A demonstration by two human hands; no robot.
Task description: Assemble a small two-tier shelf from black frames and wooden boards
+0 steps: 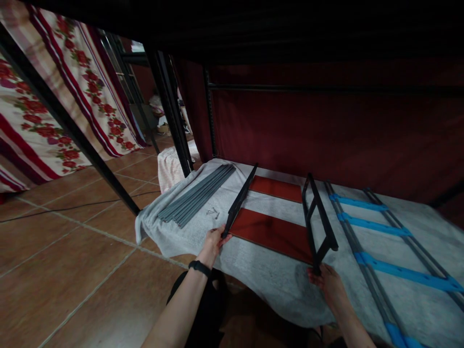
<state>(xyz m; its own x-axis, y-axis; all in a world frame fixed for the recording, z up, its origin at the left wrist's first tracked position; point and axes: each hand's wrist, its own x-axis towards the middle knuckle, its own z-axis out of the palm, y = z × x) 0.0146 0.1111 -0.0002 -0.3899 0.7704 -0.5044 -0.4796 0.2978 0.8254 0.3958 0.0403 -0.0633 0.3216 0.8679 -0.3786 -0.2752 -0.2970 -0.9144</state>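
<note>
On the far left a floral curtain (54,96) in red and cream is hanging, soft and folded, over a floor of terracotta tiles (72,270) with pale grout lines and a thin dark cable running across them. A slanted black metal post (68,125) is crossing in front of it. Next, a grey fleecy blanket (275,280) is covering a low bed-like surface under a dark upper frame, with deep red cloth (344,130) hanging behind. On the blanket's left part a bundle of grey metal rods (197,195) is lying, straight and matte, with a few small screws (212,211) just beside it.

The left hand (213,243), a black band at its wrist, is reaching forward and closing its fingers on the near end of a black side rail (241,199), a flat narrow bar lying beside two smooth, glossy red-brown boards (271,232) that are lying flat on the blanket. On the boards' right edge a black ladder-shaped side frame (319,220) is standing upright; the right hand (328,282) is gripping its near lower end, palm down on the blanket. Farther right, a grey tubular frame with blue crossbars (380,232) is lying flat, well apart from both hands.
</note>
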